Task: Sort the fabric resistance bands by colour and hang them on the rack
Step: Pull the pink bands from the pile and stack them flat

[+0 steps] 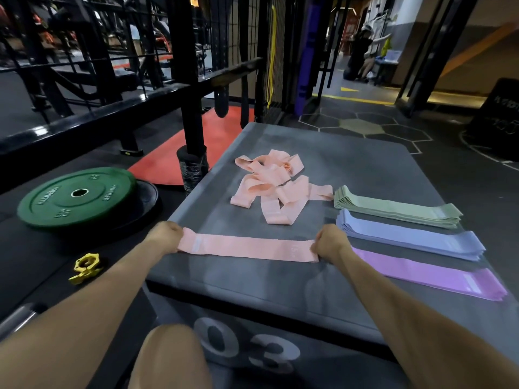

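On grey box marked "03" [244, 346], left grip [165, 237], right grip [331, 242] pinching pink band [247, 248] ends

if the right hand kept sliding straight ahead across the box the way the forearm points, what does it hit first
Probably the tangled pink pile: the right hand, gripping the flat pink band, points up-left toward it. The blue stack sits just to its right; depth is unclear.

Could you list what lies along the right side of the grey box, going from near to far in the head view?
Pink-purple bands → blue stack → green stack, all flat on the box. The loose peach pile lies left of them.
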Demonstrator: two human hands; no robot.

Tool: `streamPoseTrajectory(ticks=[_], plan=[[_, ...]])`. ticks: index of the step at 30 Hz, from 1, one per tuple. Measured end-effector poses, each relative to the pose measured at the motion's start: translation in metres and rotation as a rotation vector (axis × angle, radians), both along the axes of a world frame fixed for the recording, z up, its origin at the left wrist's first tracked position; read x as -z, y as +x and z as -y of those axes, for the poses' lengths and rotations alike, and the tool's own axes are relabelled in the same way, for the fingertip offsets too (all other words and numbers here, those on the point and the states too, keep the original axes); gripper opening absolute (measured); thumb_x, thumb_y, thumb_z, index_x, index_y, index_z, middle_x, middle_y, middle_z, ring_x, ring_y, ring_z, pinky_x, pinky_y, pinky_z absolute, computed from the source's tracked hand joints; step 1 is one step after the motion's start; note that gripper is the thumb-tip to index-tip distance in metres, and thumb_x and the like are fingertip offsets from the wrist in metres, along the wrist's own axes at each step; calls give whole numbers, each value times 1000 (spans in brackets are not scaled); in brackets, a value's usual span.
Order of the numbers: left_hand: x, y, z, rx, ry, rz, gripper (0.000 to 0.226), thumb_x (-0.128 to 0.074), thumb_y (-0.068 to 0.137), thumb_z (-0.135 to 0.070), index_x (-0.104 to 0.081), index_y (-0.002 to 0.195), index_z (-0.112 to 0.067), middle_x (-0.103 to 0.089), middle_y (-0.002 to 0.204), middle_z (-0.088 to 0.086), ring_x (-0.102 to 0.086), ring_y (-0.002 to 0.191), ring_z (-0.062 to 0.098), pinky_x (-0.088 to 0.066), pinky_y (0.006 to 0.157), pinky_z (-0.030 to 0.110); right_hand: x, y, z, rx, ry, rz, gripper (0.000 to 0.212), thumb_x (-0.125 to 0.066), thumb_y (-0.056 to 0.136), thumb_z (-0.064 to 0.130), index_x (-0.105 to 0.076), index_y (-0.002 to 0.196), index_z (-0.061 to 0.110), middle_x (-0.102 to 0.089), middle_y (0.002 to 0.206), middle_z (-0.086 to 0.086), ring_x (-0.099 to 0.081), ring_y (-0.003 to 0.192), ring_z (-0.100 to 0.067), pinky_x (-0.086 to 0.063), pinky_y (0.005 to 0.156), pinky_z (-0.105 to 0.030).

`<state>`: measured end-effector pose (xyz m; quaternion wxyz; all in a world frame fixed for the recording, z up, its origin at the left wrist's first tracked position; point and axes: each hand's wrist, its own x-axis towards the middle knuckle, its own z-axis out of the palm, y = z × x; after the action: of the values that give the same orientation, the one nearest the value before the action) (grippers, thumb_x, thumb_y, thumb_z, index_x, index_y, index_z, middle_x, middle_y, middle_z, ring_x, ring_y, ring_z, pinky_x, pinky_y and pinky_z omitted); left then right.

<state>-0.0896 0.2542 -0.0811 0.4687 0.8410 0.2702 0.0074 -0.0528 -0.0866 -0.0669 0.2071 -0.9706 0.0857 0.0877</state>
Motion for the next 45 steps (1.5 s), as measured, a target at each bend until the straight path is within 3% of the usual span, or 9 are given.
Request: streamPoseTrajectory(ticks=[2, 6, 11, 22, 26, 31, 35, 40, 45], plan=[[4, 1, -5, 39, 78, 32, 20, -55, 90, -11, -67, 94, 4, -65, 104, 27, -63, 97, 41, -53, 85, 46, 0, 0, -1, 18, -18, 3, 28, -47, 88, 2, -60, 111, -4, -64, 117, -17, -60, 110, -31, -47, 85, -30], [-1, -2, -3, 53, 171, 49, 20, -57, 90, -14, -68, 86, 2, -67, 96, 24, -65, 86, 38, -51, 77, 37, -2, 1, -2, 50, -30, 6, 28, -46, 90, 2, -59, 115, -4, -62, 119, -18, -58, 112, -31, -46, 87, -29], [1, -3, 3, 31, 260, 28, 22, -56, 91, -17, -67, 96, 2, -65, 105, 22, -60, 99, 35, -40, 76, 29, -4, -1, -4, 41, -86, -1, 28, -47, 90, 3, -58, 114, -4, -62, 120, -16, -58, 113, -29, -46, 84, -28], [2, -6, 10, 6, 309, 44, 17, -54, 92, -17, -60, 81, -7, -65, 102, 22, -59, 95, 36, -40, 74, 30, -4, -11, -7, 28, -59, 94, 28, -44, 94, 7, -62, 115, 3, -62, 120, -11, -60, 111, -24, -46, 92, -27], [1, -6, 9, 3, 339, 29, 21, -56, 92, -20, -64, 90, -1, -64, 107, 23, -59, 101, 39, -44, 83, 35, 0, -10, -6, -2, -93, 88, 25, -49, 90, 5, -63, 110, 0, -64, 114, -17, -60, 107, -30, -48, 88, -32], [4, -7, 10, 34, 383, 33, 12, -55, 91, -17, -59, 83, -9, -65, 105, 19, -59, 98, 37, -45, 82, 36, -5, -11, -6, -25, -126, 81, 27, -45, 93, 5, -64, 112, 3, -65, 117, -12, -61, 108, -25, -47, 89, -27], [5, -8, 14, 47, 454, 46, 10, -53, 90, -12, -59, 96, -7, -57, 112, 19, -55, 103, 38, -42, 84, 39, -7, -14, -7, -45, -161, 78, 27, -44, 92, 3, -63, 111, 0, -64, 116, -13, -61, 108, -27, -47, 86, -27], [-7, 2, 24, 84, 549, 95, 18, -57, 87, -13, -58, 106, -12, -47, 115, 15, -51, 108, 35, -42, 88, 42, -16, -4, -9, -64, -37, 110, 26, -47, 88, 2, -64, 107, -1, -65, 111, -17, -61, 104, -32, -50, 84, -34], [-21, 30, 60, 276, 473, 179, 20, -60, 85, -13, -59, 105, -13, -55, 109, 10, -58, 100, 31, -47, 86, 40, -28, 18, -20, -132, 106, 145, 23, -52, 87, 4, -64, 106, 4, -65, 112, -12, -59, 105, -29, -45, 82, -28]])
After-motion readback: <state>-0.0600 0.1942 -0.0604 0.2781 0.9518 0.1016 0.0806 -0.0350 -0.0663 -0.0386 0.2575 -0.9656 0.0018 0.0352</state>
